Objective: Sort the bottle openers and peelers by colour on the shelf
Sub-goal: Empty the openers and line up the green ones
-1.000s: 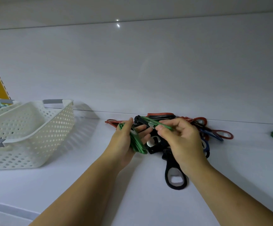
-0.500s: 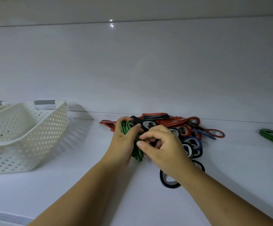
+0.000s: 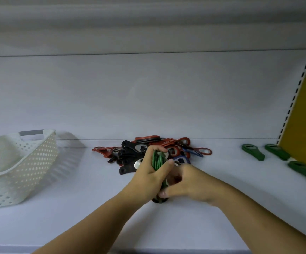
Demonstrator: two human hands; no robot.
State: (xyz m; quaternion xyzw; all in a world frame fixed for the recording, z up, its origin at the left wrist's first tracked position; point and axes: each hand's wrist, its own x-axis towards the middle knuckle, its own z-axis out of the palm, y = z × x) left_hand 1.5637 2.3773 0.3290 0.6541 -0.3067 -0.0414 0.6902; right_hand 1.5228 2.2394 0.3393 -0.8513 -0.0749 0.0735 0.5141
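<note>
So the biggest thing here is the white shelf (image 3: 75,226), which runs the whole width with a plain pale back wall behind it. On the left sits a white perforated basket (image 3: 20,171) with a grey handle, tipped a bit so its open side faces the middle. Over on the far right there's a yellow panel (image 3: 304,116) with a slotted white upright (image 3: 293,99) along its edge.

Right in the middle, pushed up against the back wall, is the mixed pile (image 3: 130,154) of bottle openers and peelers: black ones toward the left, red ones along the back and sticking out both sides, a couple of blue ones on the right side. It's all tangled together, so I can't really tell opener from peeler in there.

Both forearms come in from the bottom edge. The left hand (image 3: 148,175) is just in front of the pile, fingers and thumb wrapped around a green bundle (image 3: 157,159) that it holds upright. The right hand (image 3: 190,184) is tucked against it, fingers curled in toward the lower end of the bundle with the thumb down at the bottom. It's blurry there, so I can't tell if it's actually pinching anything.

Well apart on the right, near the yellow panel, three green openers (image 3: 252,152) lie flat on the shelf side by side.
</note>
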